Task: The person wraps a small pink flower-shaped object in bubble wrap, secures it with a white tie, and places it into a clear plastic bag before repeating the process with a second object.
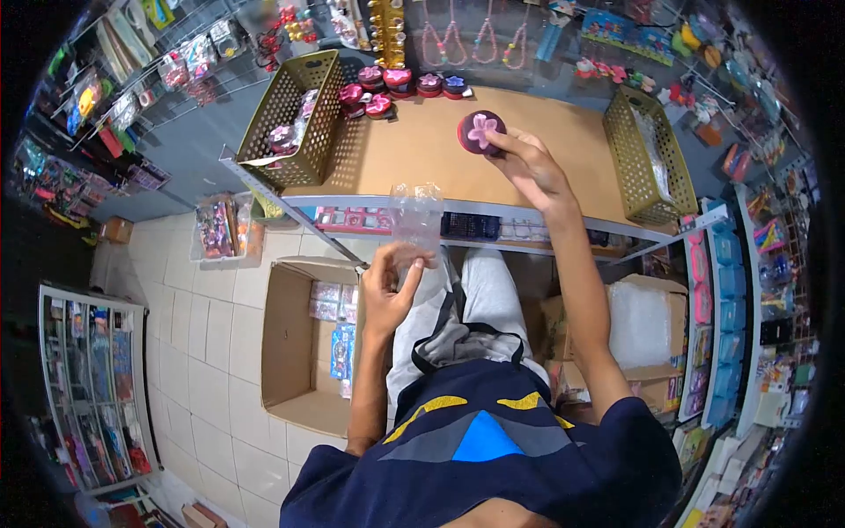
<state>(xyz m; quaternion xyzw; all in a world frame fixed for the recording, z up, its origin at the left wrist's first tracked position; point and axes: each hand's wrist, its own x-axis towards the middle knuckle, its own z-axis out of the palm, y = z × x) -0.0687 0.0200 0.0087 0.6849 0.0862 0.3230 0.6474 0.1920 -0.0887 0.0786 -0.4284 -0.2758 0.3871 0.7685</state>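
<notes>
My right hand [533,167] is raised over the shelf board, closed around a round, dark purple and red case with a pink flower [482,132] on its face. Lower and to the left, my left hand [392,283] pinches a clear plastic bag [416,211] near its lower end. The bag stands upright in front of the shelf's edge, apart from the case. At the back left of the board [422,150] sit several similar flower-topped round cases [399,79], some stacked.
A green perforated basket [330,114] holding wrapped items stands on the board's left; another green basket [635,172] is at its right. An open cardboard box [286,343] with packaged goods rests on the tiled floor. Hanging goods cover the wall behind.
</notes>
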